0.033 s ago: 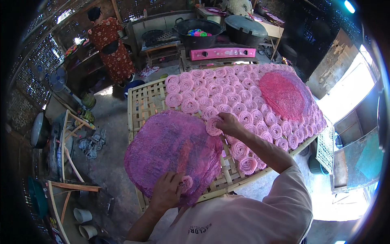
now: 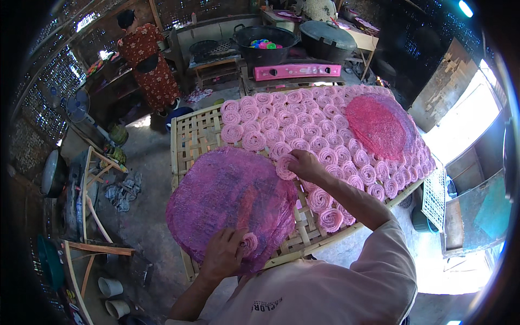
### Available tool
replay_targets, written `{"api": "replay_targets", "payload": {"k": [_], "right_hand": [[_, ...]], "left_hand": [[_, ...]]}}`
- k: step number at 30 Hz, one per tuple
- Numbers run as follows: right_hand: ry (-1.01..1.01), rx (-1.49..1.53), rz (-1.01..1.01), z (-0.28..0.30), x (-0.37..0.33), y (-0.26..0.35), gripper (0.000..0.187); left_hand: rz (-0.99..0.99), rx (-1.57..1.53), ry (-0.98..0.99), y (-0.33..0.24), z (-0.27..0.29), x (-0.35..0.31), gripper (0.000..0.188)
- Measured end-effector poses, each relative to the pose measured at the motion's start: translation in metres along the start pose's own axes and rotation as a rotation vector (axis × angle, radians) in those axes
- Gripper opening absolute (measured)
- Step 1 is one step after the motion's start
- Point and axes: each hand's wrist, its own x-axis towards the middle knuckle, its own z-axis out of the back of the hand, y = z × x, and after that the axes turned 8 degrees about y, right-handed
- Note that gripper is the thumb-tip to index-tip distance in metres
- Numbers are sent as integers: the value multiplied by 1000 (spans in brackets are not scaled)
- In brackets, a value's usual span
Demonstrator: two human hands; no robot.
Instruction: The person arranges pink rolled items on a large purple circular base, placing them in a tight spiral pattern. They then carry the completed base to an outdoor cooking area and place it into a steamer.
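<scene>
Pink coiled rosettes (image 2: 292,132) made of thin strands lie in close rows over a woven bamboo rack (image 2: 189,130). On the rack's near left part rests a stack of thin, purple, roundish sheets (image 2: 216,179). My right hand (image 2: 306,166) pinches one rosette (image 2: 284,169) at the stack's right edge, beside the rows. My left hand (image 2: 223,250) is over the near edge of the stack, its fingers closed on another rosette (image 2: 249,244); its fingertips are partly hidden. A red and purple round sheet (image 2: 376,127) lies on top of the rosettes at the right.
Beyond the rack stand a pink stove (image 2: 297,71), a black basin (image 2: 265,44) with colourful pieces, and a lidded pot (image 2: 328,42). Another person (image 2: 147,62) stands at the far left. A fan (image 2: 77,105) and a wooden frame (image 2: 86,200) are on the left.
</scene>
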Motion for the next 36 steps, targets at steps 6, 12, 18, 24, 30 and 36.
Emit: {"api": "replay_targets", "payload": {"k": [6, 12, 18, 24, 30, 36], "right_hand": [[-349, -354, 345, -4, -22, 10, 40], [760, 680, -286, -38, -140, 96, 43], [296, 1554, -340, -82, -171, 75, 29], [-171, 1544, -117, -51, -201, 61, 24], [-128, 1501, -49, -57, -218, 47, 24], [-25, 1479, -76, -74, -234, 64, 23]], "left_hand": [[48, -341, -31, 5, 8, 13, 50], [4, -444, -223, -44, 12, -7, 47], [-180, -402, -359, -82, -2, -17, 30], [788, -515, -947, -25, -39, -81, 17], [852, -906, -686, -42, -79, -104, 33], [830, -1275, -547, -59, -88, -81, 36]]}}
